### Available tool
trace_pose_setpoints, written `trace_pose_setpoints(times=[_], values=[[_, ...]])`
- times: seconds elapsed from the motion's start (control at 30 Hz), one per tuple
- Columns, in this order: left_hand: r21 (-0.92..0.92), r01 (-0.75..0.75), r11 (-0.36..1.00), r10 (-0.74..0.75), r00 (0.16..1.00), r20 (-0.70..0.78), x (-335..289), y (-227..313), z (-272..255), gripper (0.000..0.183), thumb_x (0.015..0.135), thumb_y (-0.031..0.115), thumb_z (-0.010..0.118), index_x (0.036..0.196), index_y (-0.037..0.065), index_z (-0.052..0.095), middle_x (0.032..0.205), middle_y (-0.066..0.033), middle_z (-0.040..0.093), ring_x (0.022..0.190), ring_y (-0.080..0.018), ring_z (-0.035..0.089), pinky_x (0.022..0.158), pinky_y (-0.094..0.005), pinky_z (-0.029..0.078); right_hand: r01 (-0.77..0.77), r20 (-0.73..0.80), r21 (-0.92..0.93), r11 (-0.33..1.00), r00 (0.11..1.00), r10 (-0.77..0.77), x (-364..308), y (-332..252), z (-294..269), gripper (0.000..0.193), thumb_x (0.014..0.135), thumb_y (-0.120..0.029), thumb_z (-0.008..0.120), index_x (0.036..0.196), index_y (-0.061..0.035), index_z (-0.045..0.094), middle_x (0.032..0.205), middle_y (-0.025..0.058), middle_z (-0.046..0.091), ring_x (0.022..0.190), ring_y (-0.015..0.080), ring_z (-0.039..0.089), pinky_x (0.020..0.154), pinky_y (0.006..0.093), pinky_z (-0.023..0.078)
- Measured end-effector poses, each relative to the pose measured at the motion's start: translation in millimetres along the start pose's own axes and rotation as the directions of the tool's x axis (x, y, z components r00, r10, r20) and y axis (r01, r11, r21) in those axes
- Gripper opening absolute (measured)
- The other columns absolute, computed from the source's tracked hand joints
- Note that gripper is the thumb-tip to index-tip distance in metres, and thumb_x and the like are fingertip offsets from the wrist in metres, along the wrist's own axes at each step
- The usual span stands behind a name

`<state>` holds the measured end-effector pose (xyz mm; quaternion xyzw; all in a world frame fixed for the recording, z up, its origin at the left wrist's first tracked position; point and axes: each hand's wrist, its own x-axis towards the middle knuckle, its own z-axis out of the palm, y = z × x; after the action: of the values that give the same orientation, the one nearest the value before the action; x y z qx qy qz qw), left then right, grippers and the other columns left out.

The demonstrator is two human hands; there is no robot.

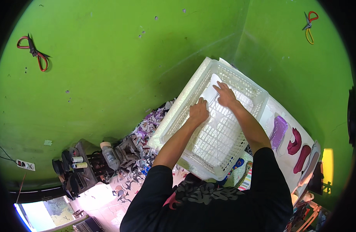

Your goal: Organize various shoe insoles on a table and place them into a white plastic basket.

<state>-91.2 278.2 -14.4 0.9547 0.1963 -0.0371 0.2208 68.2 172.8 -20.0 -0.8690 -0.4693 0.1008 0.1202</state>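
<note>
A white plastic basket with latticed sides stands tilted across the view in front of me. Inside it, along the far left side, lies a smooth white flat piece with a rounded end; its exact kind cannot be made out. My left hand has its fingers curled at the near end of this piece, gripping its edge. My right hand rests on the piece farther up, fingers spread, holding nothing. Parts of the piece are hidden under both hands.
On the white table to the right lie a purple glittery piece and dark red pieces. Fabric scraps are heaped left of the basket. Scissors hang on the green wall. A bottle stands lower left.
</note>
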Motion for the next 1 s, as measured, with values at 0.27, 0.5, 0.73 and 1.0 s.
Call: trace_pose_setpoints(times=[0.27, 0.5, 0.73, 1.0], values=[[-0.026, -0.009, 1.000, 0.009, 1.000, -0.014, -9, -7, 11, 0.051, 0.075, 0.016, 0.060, 0.124, 0.007, 0.050, 0.142, -0.0160, 0.037, 0.099, -0.0378, 0.062, 0.083, -0.0511, 0.048, -0.046, 0.075, -0.010, 0.999, 0.996, 0.047, -2, -7, -2, 0.076, 0.069, -0.001, 0.058, 0.141, -0.0173, 0.038, 0.151, 0.0114, 0.025, 0.139, 0.0304, 0.024, 0.109, 0.0397, 0.033], [-0.140, 0.002, 0.990, 0.004, 0.999, 0.046, -4, 5, -14, 0.057, 0.076, 0.026, 0.066, 0.127, 0.006, 0.048, 0.142, -0.0203, 0.033, 0.113, -0.0406, 0.052, 0.093, -0.0462, 0.046, -0.003, -0.022, 0.208, 0.978, 1.000, 0.008, -31, 7, -34, 0.055, 0.076, -0.009, 0.061, 0.129, -0.0086, 0.050, 0.144, 0.0173, 0.035, 0.134, 0.0321, 0.033, 0.109, 0.0361, 0.032], [-0.409, -0.402, 0.819, 0.278, 0.902, -0.330, 0, 56, -78, 0.033, 0.077, 0.015, 0.066, 0.108, 0.005, 0.060, 0.129, -0.0203, 0.047, 0.077, -0.0306, 0.064, 0.077, -0.0383, 0.051, 0.202, -0.508, 0.318, 0.926, 0.861, -0.013, -138, 9, -129, 0.030, 0.078, -0.003, 0.058, 0.108, -0.0047, 0.061, 0.121, 0.0173, 0.056, 0.115, 0.0346, 0.051, 0.099, 0.0395, 0.041], [-0.391, -0.552, 0.736, 0.418, 0.826, -0.379, -12, 164, -105, 0.031, 0.076, 0.011, 0.062, 0.105, 0.004, 0.060, 0.124, -0.0168, 0.050, 0.085, -0.0284, 0.063, 0.075, -0.0388, 0.051, -0.035, -0.613, 0.314, 0.949, 0.755, 0.231, -274, 52, -170, 0.032, 0.077, -0.003, 0.056, 0.108, -0.0038, 0.061, 0.118, 0.0154, 0.059, 0.111, 0.0339, 0.054, 0.098, 0.0387, 0.041]])
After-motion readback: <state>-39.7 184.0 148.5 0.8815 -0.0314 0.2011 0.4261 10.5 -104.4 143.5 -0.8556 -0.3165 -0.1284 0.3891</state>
